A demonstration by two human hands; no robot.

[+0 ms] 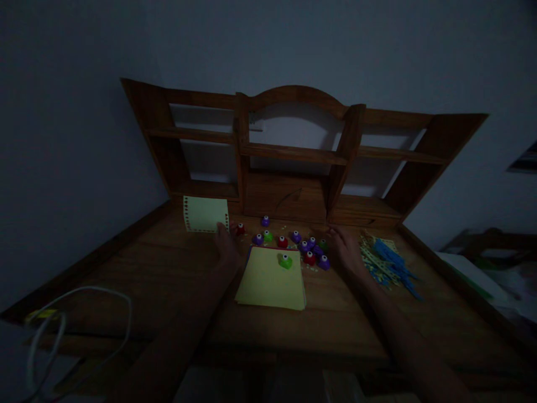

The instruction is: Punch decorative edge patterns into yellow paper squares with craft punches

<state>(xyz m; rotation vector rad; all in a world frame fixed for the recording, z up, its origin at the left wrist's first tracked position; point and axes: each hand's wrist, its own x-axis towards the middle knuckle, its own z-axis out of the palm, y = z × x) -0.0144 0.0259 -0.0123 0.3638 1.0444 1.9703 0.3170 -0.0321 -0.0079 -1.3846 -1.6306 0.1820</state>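
Observation:
My left hand (pixel 225 239) is closed on a pale yellow sheet of paper (pixel 205 214), with small punched shapes along its side and bottom edges. The sheet is held up above the left part of the desk. My right hand (pixel 344 244) is over the desk at the right of the craft punches, its fingers loosely apart with nothing visible in them. Nearest to it are a dark green craft punch (pixel 323 244) and a purple craft punch (pixel 324 262). A light green craft punch (pixel 286 261) sits on a stack of yellow paper (pixel 271 288) between my arms.
Several purple, red and green punches, such as a red punch (pixel 282 242), stand behind the stack among paper bits. Blue paper strips (pixel 394 258) and yellow scraps lie at the right. A wooden shelf unit (pixel 293 151) backs the desk; a white cable (pixel 96 289) loops at the left.

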